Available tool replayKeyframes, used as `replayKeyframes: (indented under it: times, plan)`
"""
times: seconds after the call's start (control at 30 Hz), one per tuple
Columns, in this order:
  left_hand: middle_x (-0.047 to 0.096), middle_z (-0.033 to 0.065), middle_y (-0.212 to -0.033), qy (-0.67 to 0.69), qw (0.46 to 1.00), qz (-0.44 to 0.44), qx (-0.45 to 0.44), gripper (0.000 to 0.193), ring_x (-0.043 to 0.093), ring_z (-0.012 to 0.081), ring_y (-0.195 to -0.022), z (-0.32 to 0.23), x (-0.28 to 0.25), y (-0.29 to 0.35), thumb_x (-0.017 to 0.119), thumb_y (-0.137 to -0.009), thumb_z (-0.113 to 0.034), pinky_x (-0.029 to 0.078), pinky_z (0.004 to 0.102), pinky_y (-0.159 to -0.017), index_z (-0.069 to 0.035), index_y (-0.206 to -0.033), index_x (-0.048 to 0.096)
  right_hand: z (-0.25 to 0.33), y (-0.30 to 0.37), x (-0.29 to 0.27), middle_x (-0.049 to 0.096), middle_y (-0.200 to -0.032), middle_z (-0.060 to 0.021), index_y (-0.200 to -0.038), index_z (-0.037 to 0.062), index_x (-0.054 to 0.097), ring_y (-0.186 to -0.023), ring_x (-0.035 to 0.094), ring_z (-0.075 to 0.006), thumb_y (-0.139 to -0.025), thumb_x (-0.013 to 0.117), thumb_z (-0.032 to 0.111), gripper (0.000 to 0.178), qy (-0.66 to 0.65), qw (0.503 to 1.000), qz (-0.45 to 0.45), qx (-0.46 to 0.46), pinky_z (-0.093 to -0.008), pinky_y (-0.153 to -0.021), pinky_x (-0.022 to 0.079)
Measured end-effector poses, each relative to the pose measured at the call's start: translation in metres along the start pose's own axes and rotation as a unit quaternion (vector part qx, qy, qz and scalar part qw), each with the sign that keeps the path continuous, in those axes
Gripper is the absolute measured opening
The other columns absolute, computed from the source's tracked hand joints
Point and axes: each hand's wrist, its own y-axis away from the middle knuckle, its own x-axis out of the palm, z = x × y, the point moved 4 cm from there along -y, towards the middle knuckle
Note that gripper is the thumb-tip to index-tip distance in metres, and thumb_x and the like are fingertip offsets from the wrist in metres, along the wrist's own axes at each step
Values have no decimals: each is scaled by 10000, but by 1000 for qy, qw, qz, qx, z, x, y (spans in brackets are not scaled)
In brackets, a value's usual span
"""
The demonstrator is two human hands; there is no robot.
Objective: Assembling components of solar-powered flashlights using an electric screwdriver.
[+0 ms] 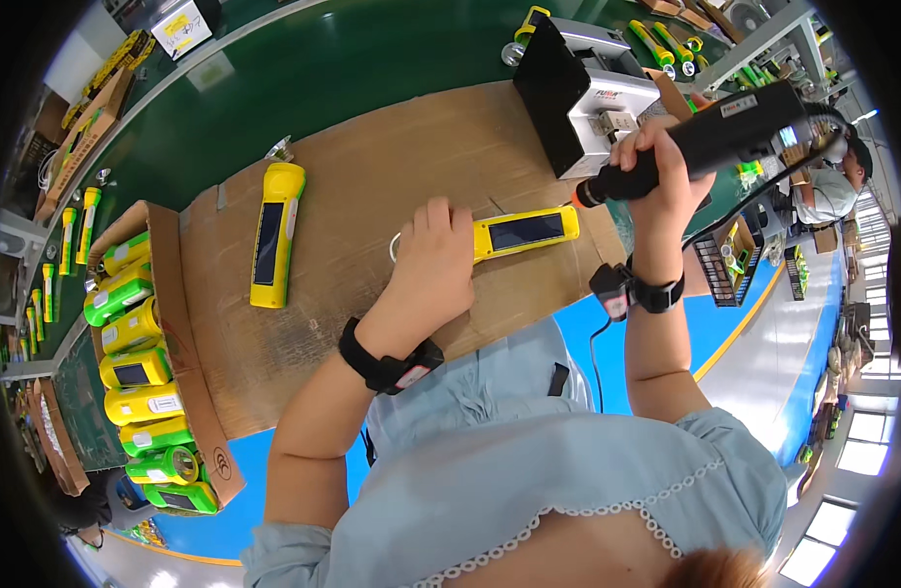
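My left hand (433, 257) is closed around the head end of a yellow flashlight (544, 231) lying flat on a cardboard sheet. A dark solar panel faces up on its body, and part of a pale ring shows beside my fingers. My right hand (666, 181) grips a black electric screwdriver (710, 137). Its orange-collared tip is at the flashlight's tail end; whether it touches cannot be made out. Farther left on the cardboard lies a second yellow flashlight (274, 235) with a dark panel, a loose silvery reflector piece (280, 149) just beyond its head.
A cardboard box (191, 343) of yellow and green flashlights stands at the left. Beyond the tool's tip is a black-and-white machine (607, 108). The screwdriver's cable (764, 191) hangs past my right wrist. A black basket (730, 265) sits at the right, with a person (828, 191) farther off.
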Motion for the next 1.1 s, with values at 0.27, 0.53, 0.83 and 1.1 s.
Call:
replayKeyframes:
  times: [0.27, 0.53, 0.83, 1.1]
  plan:
    - [458, 194, -1020, 3, 998, -66, 24, 487, 486, 349, -922, 1, -2, 2, 659, -546, -7, 423, 415, -753, 34, -1007, 509, -8, 29, 63, 544, -732, -103, -1338, -13, 182, -555, 570, -170, -819, 532, -47, 628, -46, 998, 38, 0, -308, -542, 503]
    - [467, 198, -1064, -1, 1000, -23, 11, 551, 499, 362, -980, 2, 1, 3, 713, -598, -47, 437, 416, -804, 21, -1103, 502, -28, 36, 75, 550, -744, -96, -1314, -16, 225, -568, 576, -161, -795, 531, -74, 605, -55, 997, 49, 25, -301, -556, 499]
    - [461, 210, -1054, 35, 999, -37, 8, 530, 499, 382, -978, 8, 4, 0, 684, -600, -36, 444, 429, -809, 21, -1092, 496, -33, 24, 88, 507, -679, -104, -1263, 3, 264, -532, 539, -194, -791, 514, -40, 536, 34, 995, 71, 65, -324, -523, 485]
    - [459, 226, -1036, 67, 997, -33, 3, 495, 504, 409, -957, 9, 6, -3, 626, -611, -18, 455, 440, -812, 28, -1086, 496, -42, 27, 87, 510, -680, -95, -1214, 3, 297, -537, 539, -178, -742, 492, -85, 518, 36, 988, 108, 100, -313, -529, 477]
